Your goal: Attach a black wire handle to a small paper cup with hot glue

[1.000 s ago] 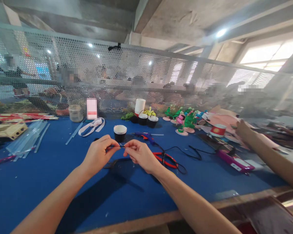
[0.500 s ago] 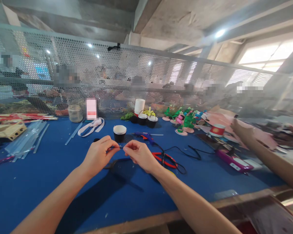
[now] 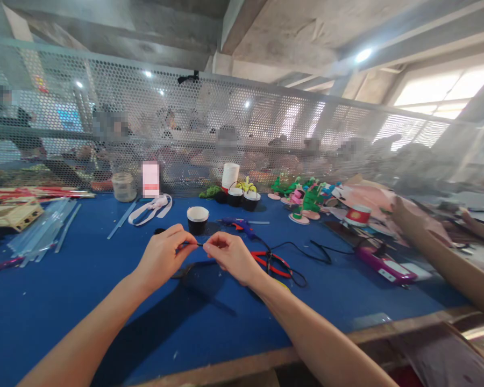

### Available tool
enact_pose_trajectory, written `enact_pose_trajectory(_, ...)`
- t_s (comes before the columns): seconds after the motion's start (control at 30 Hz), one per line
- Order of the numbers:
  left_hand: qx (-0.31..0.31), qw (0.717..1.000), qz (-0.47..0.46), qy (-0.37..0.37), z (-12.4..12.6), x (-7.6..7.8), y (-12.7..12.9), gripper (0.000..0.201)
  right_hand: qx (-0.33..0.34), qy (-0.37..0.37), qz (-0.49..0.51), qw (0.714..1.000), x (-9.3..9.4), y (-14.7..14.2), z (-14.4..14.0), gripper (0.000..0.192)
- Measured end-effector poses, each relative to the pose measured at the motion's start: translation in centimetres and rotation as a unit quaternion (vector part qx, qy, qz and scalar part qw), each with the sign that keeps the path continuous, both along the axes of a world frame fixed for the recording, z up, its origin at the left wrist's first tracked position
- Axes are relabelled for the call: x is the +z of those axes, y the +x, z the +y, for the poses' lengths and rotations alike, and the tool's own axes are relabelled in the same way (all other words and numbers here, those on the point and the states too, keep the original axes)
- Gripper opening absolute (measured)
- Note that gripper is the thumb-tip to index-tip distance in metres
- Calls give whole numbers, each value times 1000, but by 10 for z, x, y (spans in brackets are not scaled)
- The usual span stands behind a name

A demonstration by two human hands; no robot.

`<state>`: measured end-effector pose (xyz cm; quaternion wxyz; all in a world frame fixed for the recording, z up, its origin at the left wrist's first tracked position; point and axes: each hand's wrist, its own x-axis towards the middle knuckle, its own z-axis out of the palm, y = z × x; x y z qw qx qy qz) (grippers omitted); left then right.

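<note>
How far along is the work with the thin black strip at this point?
Done: two small black cups with handles stand finished by the mesh. In hand: left hand and right hand pinch a thin black strip between them. Left: the black cup behind the hands has no handle yet.

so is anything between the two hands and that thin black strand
No. The left hand and right hand both pinch the black strand directly, above the blue table; nothing lies between them.
</note>
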<state>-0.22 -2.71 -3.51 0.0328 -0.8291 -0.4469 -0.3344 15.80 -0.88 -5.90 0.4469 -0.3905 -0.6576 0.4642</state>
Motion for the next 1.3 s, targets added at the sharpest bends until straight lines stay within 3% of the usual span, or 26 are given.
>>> enact_pose_trajectory(0.9,-8,1000,-7,7,0,4,-4,11,1,45,-31,998,5,2,-4,12)
enact_pose_trajectory(1.13,-31,1000,-4,1,-2,5,-1,11,-36,51,-22,998,2,3,-1,14)
enact_pose_trajectory(1.3,-40,999,1,-6,-4,7,0,11,-54,105,-61,991,-1,3,-2,13)
